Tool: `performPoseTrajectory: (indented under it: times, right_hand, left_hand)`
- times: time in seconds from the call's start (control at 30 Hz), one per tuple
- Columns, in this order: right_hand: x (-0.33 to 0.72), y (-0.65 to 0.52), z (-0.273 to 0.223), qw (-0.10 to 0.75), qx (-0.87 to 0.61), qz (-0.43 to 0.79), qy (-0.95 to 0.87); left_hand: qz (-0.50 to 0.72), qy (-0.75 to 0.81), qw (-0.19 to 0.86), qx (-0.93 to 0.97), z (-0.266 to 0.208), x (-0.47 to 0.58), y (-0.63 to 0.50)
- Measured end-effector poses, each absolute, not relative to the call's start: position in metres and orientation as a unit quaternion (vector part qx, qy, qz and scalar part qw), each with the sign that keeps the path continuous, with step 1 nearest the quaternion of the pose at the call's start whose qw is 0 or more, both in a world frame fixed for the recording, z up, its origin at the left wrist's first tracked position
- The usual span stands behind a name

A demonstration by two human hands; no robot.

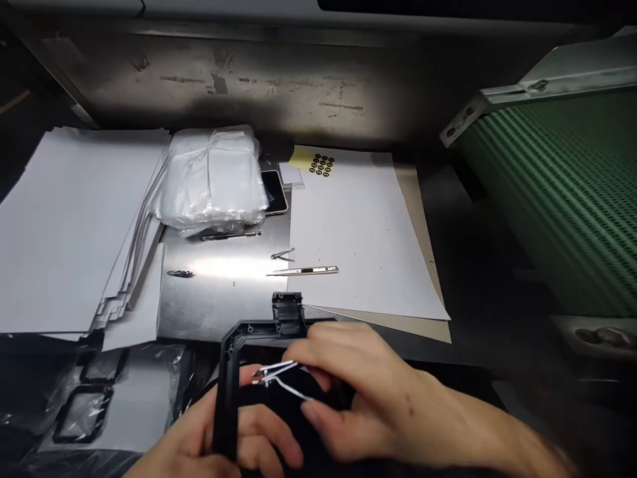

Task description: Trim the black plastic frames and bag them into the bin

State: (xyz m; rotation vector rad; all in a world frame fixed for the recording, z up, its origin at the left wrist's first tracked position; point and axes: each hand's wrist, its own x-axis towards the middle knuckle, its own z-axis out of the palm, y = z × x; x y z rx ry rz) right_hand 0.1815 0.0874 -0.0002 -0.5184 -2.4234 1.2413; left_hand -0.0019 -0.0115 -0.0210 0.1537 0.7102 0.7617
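My left hand is wrapped round the left side of a black plastic frame, which has a small hinge-like block on its top edge. In my right hand is a silver nail clipper, pinched between thumb and fingers with its lever raised. Its jaws point left, close to the inner side of the frame and a left fingertip; whether they touch the frame I cannot tell. Beyond the frame lie a slim cutter knife and a second small clipper on the metal table.
White sheets are stacked at left, beside a tied bundle of clear plastic bags. A phone, a pen, white paper and round black stickers lie behind. More black frames sit lower left. A green conveyor belt stands right.
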Motion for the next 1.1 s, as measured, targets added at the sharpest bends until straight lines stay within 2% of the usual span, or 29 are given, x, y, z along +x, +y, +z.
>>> performPoseTrajectory:
  times: [0.13,0.3,0.57,0.7,0.9,1.03,1.1]
  right_hand:
    - [0.173,0.072,-0.003,0.205,-0.118,0.366,-0.9]
    - [0.164,0.053,-0.006,0.228,-0.131,0.292,-0.92]
    - [0.162,0.032,0.003,0.168,-0.21,0.253,-0.929]
    - [0.159,0.032,0.008,0.103,-0.226,0.25,-0.936]
    - [0.158,0.036,0.012,0.062,-0.143,0.282,-0.947]
    - [0.161,0.026,0.019,-0.002,-0.261,0.275,-0.925]
    - [0.162,0.025,0.021,-0.009,-0.271,0.281,-0.921]
  left_hand:
    - [0.354,0.404,0.844,0.014,-0.023,0.0,-0.02]
    - [0.352,0.427,0.832,-0.045,-0.016,0.002,-0.02]
    - [0.339,0.433,0.834,0.038,-0.005,-0.001,-0.032]
    - [0.34,0.397,0.853,0.016,-0.006,-0.002,-0.036]
    - [0.313,0.378,0.871,0.017,-0.008,-0.003,-0.035]
    - [0.296,0.368,0.881,0.019,-0.006,-0.003,-0.033]
    - [0.311,0.372,0.874,0.028,-0.005,-0.003,-0.033]
